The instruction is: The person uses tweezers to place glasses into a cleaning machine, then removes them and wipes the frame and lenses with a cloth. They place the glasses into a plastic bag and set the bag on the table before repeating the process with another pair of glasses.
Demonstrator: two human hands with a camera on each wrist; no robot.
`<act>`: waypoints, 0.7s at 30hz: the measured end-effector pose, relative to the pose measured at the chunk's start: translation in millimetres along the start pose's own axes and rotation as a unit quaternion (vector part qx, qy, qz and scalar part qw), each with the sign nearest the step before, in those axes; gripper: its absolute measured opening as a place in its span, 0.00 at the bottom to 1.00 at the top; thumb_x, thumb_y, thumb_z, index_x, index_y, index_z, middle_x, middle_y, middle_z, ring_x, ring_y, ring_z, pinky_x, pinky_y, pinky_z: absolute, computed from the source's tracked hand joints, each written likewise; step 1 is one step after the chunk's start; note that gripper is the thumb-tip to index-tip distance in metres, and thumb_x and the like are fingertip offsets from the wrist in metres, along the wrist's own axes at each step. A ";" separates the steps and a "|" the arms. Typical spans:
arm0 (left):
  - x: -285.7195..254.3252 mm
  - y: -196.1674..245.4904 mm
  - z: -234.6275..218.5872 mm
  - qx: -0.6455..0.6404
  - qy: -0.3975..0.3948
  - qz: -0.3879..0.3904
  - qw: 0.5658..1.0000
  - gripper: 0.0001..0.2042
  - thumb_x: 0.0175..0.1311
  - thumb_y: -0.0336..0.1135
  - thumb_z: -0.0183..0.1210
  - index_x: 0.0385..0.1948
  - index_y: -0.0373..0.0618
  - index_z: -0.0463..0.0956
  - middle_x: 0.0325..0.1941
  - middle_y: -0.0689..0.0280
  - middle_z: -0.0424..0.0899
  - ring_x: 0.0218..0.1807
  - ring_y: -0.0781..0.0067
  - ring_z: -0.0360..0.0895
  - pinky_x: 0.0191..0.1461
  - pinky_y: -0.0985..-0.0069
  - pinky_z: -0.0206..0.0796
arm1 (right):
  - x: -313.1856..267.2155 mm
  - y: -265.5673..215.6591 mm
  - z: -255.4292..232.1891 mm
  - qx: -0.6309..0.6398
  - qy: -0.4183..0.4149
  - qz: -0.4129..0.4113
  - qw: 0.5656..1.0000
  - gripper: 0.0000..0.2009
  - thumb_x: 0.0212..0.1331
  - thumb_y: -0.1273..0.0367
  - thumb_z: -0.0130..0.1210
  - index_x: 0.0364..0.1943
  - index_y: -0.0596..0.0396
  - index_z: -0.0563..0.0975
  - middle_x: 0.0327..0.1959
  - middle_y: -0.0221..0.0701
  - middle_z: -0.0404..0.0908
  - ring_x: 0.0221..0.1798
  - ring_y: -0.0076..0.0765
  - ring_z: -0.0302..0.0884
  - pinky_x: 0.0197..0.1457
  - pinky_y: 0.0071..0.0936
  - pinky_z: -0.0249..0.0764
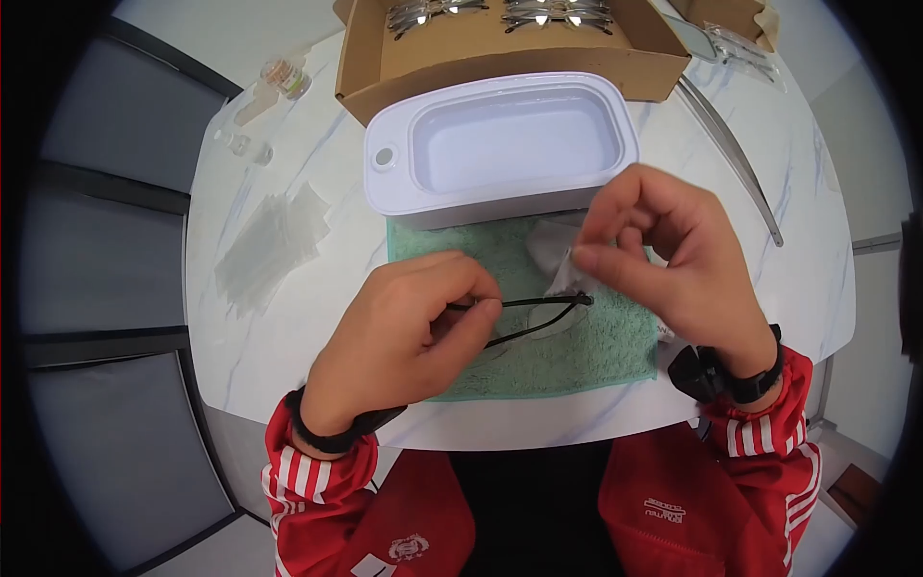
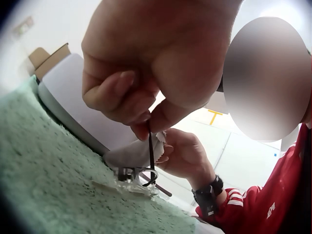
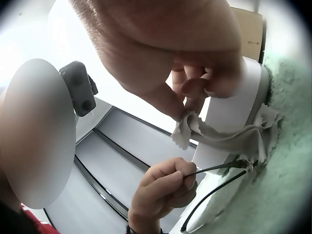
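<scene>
Dark, thin temples of a pair of glasses (image 1: 524, 337) run out from my left hand (image 1: 409, 322), whose thumb and fingers pinch one temple. The clear lenses rest low over the green towel (image 1: 615, 346), partly hidden in the head view. My right hand (image 1: 673, 260) pinches a corner of a grey cloth (image 1: 551, 245) between thumb and finger. In the right wrist view the cloth (image 3: 229, 139) hangs from those fingers down to the hinge end of the glasses, touching or very near it.
Behind the towel stands a white basin (image 1: 519, 144), and beyond it a cardboard box (image 1: 500, 58) with several glasses. Clear sachets (image 1: 269, 250), a small bottle (image 1: 245, 147) and a jar (image 1: 286, 77) lie at left. A long grey strip (image 1: 735, 154) lies at right.
</scene>
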State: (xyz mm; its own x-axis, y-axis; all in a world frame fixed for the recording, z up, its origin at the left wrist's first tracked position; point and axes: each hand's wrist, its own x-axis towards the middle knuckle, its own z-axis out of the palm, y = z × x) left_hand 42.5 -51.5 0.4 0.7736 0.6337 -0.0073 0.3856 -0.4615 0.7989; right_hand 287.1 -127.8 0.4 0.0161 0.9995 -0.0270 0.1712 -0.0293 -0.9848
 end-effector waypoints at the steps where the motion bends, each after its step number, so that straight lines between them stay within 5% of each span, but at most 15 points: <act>1: 0.4 -0.1 0.0 -0.025 -0.007 -0.008 1.000 0.01 0.61 0.22 0.61 0.32 0.39 0.79 0.25 0.64 0.76 0.23 0.73 0.74 0.28 0.76 0.63 | -0.4 -1.2 0.9 -0.057 -0.010 0.008 0.998 0.07 0.56 0.78 0.67 0.35 0.55 0.79 0.31 0.21 0.82 0.29 0.13 0.71 0.34 0.15 0.65; 3: 2.4 -0.2 -0.3 -0.057 -0.014 -0.022 0.998 0.01 0.60 0.22 0.61 0.32 0.39 0.80 0.25 0.64 0.76 0.23 0.72 0.74 0.28 0.76 0.63 | -0.4 3.8 3.6 -0.085 -0.022 -0.013 0.996 0.07 0.55 0.76 0.67 0.35 0.55 0.79 0.28 0.23 0.82 0.25 0.15 0.68 0.29 0.17 0.64; 8: 8.7 2.3 4.3 -0.021 -0.012 0.084 0.996 0.02 0.58 0.22 0.63 0.30 0.40 0.81 0.25 0.65 0.77 0.23 0.72 0.74 0.27 0.77 0.62 | -0.9 14.0 17.5 -0.097 -0.076 -0.102 0.987 0.08 0.54 0.75 0.66 0.37 0.54 0.80 0.28 0.29 0.82 0.21 0.24 0.70 0.25 0.25 0.65; 14: 2.4 0.6 -2.7 -0.052 0.024 0.044 0.997 0.03 0.57 0.23 0.64 0.28 0.40 0.80 0.25 0.67 0.75 0.24 0.77 0.69 0.28 0.79 0.58 | -2.9 1.2 12.1 -0.090 -0.110 0.020 0.990 0.08 0.55 0.76 0.65 0.38 0.54 0.80 0.29 0.26 0.84 0.21 0.18 0.64 0.25 0.21 0.61; 21: -1.8 -16.5 -13.4 -0.118 0.076 0.065 0.988 0.03 0.60 0.22 0.63 0.31 0.40 0.79 0.28 0.70 0.74 0.27 0.84 0.65 0.30 0.84 0.56 | -4.0 1.5 7.7 -0.081 -0.124 0.018 0.989 0.10 0.53 0.76 0.67 0.38 0.53 0.80 0.29 0.24 0.84 0.21 0.16 0.59 0.26 0.19 0.58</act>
State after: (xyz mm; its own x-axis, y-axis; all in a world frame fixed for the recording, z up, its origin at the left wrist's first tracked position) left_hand 28.0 -36.7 -4.7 0.7173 0.6726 0.1817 0.1458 -0.4000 0.9048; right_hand 279.8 -131.7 -2.3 -0.2126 0.9694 -0.1228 0.3307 -0.0469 -0.9426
